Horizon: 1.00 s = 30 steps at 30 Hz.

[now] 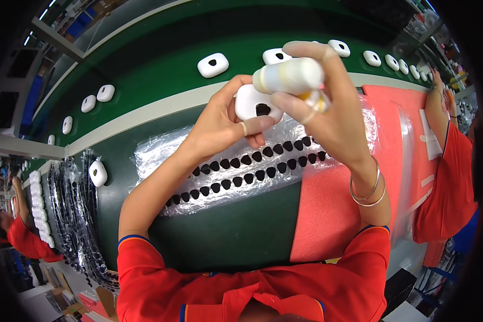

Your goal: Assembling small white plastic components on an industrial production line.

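My left hand (216,121) is closed around a rounded white plastic housing (248,103) with a dark opening in its face. Right above the housing, my right hand (338,115) grips a whitish plastic bottle (288,76), tilted on its side and smeared by motion. Its tip is not clear. Pale finger cots cover some fingertips of both hands. Beneath the hands, two rows of small black rounded pads (238,181) lie on a clear plastic sheet (161,153).
A green conveyor belt (155,80) carries several white housings (213,65) along the far side. Red foam sheet (327,220) covers the bench at right. One housing (97,173) and black strips in plastic (75,214) lie left. Co-workers in red sleeves (445,182) are at both sides.
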Tool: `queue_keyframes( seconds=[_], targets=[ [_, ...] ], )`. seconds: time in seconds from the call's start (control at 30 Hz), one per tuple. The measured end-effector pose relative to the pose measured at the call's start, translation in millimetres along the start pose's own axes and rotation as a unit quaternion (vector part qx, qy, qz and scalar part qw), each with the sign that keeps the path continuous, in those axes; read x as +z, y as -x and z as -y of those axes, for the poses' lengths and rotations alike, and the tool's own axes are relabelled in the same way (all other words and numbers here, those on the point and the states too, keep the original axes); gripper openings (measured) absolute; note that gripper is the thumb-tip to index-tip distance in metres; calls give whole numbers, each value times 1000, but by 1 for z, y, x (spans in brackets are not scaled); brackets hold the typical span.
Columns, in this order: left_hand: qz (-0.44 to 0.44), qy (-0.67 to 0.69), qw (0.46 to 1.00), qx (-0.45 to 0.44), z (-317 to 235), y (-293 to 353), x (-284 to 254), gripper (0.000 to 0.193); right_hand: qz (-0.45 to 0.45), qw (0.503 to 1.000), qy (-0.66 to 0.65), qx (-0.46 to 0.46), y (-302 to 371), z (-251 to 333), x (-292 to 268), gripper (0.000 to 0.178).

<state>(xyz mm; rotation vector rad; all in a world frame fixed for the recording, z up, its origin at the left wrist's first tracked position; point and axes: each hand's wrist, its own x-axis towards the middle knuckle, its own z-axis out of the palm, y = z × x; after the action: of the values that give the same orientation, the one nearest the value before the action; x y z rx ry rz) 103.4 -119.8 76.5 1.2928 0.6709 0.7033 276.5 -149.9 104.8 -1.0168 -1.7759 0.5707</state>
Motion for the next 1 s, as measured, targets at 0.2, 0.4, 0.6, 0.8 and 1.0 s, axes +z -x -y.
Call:
queue_keyframes(
  seconds=[0.2, 0.4, 0.6, 0.8, 1.0],
  targets=[
    [21, 41, 999, 5, 11, 1, -17, 41, 155, 978, 64, 123, 0, 10, 10, 33],
    [-88, -218, 971, 47, 6, -18, -52, 48, 26, 998, -4, 50, -7, 2, -8, 33],
    [-313, -628, 713, -11, 43, -36, -167, 56, 43, 968, 204, 140, -13, -23, -43, 22],
    [-452, -693, 562, -21, 35, -21, -256, 74, 129, 925, 268, 238, -17, -64, -66, 27],
    [-473, -649, 569, -174, 44, 6, -303, 82, 240, 855, 298, 351, -17, -76, -66, 25]
  ],
)
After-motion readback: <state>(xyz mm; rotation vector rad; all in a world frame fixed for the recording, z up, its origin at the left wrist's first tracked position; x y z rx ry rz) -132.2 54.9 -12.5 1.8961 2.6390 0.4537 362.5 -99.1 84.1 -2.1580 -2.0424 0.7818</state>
